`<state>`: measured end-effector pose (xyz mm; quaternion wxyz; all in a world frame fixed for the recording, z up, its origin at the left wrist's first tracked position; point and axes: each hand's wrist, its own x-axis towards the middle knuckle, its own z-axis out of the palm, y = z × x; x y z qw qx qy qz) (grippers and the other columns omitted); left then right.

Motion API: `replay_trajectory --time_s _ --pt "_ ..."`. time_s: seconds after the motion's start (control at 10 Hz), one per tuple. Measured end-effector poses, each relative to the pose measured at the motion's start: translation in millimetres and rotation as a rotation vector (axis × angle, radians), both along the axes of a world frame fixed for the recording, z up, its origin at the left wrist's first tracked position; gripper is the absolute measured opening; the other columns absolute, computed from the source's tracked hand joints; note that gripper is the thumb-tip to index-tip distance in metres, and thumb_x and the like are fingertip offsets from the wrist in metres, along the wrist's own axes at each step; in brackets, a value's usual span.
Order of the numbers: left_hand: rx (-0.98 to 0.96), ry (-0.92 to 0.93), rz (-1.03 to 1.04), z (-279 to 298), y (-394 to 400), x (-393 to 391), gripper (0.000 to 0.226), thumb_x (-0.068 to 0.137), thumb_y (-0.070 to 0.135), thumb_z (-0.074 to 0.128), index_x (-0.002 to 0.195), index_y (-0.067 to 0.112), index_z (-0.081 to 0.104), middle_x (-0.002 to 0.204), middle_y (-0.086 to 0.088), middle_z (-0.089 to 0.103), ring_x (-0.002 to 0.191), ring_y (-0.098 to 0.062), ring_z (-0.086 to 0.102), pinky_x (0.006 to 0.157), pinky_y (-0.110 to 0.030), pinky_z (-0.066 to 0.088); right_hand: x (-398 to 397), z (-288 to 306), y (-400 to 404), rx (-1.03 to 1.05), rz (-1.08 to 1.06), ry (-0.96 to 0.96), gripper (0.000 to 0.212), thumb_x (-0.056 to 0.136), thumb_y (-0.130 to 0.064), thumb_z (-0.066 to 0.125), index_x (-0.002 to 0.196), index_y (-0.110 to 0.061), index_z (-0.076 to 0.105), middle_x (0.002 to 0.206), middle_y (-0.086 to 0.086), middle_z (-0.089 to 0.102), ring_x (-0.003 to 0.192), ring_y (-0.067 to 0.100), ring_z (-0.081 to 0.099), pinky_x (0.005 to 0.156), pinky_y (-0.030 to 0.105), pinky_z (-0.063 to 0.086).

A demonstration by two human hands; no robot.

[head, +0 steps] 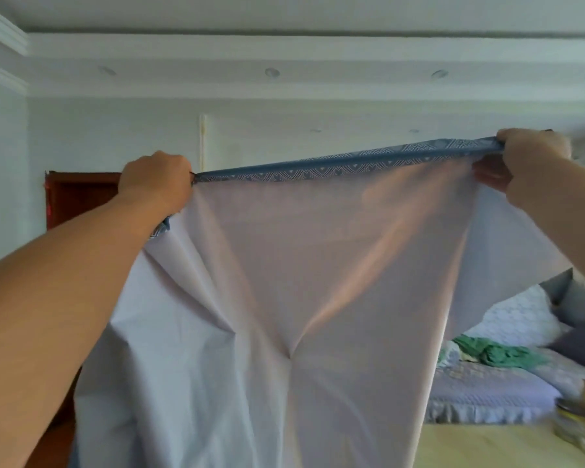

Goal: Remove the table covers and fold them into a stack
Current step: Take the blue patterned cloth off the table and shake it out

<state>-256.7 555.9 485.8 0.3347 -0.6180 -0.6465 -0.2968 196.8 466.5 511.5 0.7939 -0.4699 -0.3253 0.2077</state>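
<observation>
Table cover (318,282) hangs up in the air, a big pale sheet filling the middle of the view, its blue patterned hem (345,163) pulled taut along the top. Far right and low sits a bed (487,393) with green cloth (500,352). Left hand (156,180) fists one top corner, right hand (531,160) pinches the other. It looks like the folding stage; next, bring those corners together evenly.
</observation>
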Motion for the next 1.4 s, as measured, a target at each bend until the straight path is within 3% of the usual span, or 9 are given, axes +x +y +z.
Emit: replay_trajectory --time_s 0.2,0.3,0.6,0.8,1.0,1.1,1.2,1.3,1.4 --pt "0.141 0.013 0.026 20 69 46 0.015 0.086 -0.003 0.056 0.092 0.003 0.069 0.073 -0.014 0.048 0.069 -0.034 0.051 0.065 -0.038 0.039 38 18 28 0.176 -0.166 -0.105 0.014 0.085 -0.029 0.059 0.096 -0.021 0.059 0.096 0.001 0.068 0.068 0.016 0.068 0.068 0.038 0.064" --pt "0.098 -0.046 -0.004 8 107 80 0.018 0.087 -0.003 0.054 0.098 0.002 0.068 0.094 -0.022 0.064 0.090 -0.042 0.063 0.073 -0.040 0.042 59 7 42 0.064 -0.196 -0.259 0.008 0.086 -0.028 0.059 0.089 -0.024 0.053 0.101 0.001 0.063 0.072 0.013 0.065 0.053 0.024 0.060" --pt "0.253 -0.261 -0.064 -2 167 207 0.022 0.096 -0.004 0.046 0.113 -0.008 0.059 0.116 -0.033 0.063 0.110 -0.052 0.058 0.089 -0.053 0.045 164 -24 88 -0.210 -0.079 -0.173 0.032 0.105 -0.020 0.036 0.081 -0.013 0.056 0.045 0.004 0.063 0.038 0.014 0.063 0.037 0.029 0.053" --pt "0.293 -0.440 -0.079 -16 178 297 0.036 0.100 0.001 0.033 0.132 -0.007 0.048 0.134 -0.035 0.054 0.125 -0.054 0.049 0.103 -0.058 0.039 274 -76 106 -0.738 0.102 -0.450 0.042 0.107 -0.032 0.035 0.093 -0.007 0.066 0.069 0.011 0.075 0.049 0.015 0.070 0.049 0.034 0.060" --pt "0.075 -0.379 -0.055 -92 194 369 0.035 0.099 -0.002 0.034 0.131 -0.006 0.045 0.130 -0.035 0.056 0.121 -0.054 0.053 0.097 -0.057 0.043 322 -177 151 -1.318 0.083 -0.963 0.030 0.101 -0.023 0.054 0.095 -0.003 0.076 0.065 0.010 0.059 0.050 0.020 0.050 0.075 0.038 0.056" --pt "0.044 -0.316 -0.026 -124 206 384 0.032 0.099 -0.003 0.038 0.130 -0.006 0.043 0.121 -0.037 0.059 0.112 -0.055 0.057 0.089 -0.058 0.046 336 -207 195 -1.425 -0.017 -1.375 0.051 0.083 -0.022 0.072 0.130 -0.007 0.061 0.115 0.012 0.061 0.104 0.030 0.058 0.094 0.039 0.050" --pt "0.041 -0.332 0.018 -144 216 376 0.031 0.101 -0.002 0.038 0.131 -0.006 0.043 0.121 -0.036 0.060 0.112 -0.055 0.057 0.089 -0.058 0.046 334 -229 210 -1.212 -0.244 -1.434 0.045 0.088 -0.036 0.058 0.128 -0.017 0.055 0.138 0.007 0.050 0.130 0.035 0.040 0.102 0.044 0.039" --pt "0.045 -0.437 0.096 -158 223 333 0.035 0.101 0.001 0.032 0.134 -0.004 0.044 0.128 -0.034 0.058 0.118 -0.054 0.055 0.095 -0.058 0.044 316 -238 215 -0.796 -0.057 -1.375 0.027 0.095 -0.029 0.052 0.090 -0.016 0.075 0.104 0.012 0.071 0.093 0.029 0.062 0.083 0.036 0.052" --pt "0.024 -0.439 0.157 -181 225 283 0.035 0.098 0.000 0.035 0.133 -0.005 0.043 0.126 -0.036 0.058 0.116 -0.056 0.055 0.094 -0.059 0.045 289 -250 235 -0.696 0.166 -1.154 0.044 0.092 -0.020 0.056 0.051 -0.015 0.071 0.060 0.010 0.062 0.057 0.022 0.050 0.054 0.030 0.041"
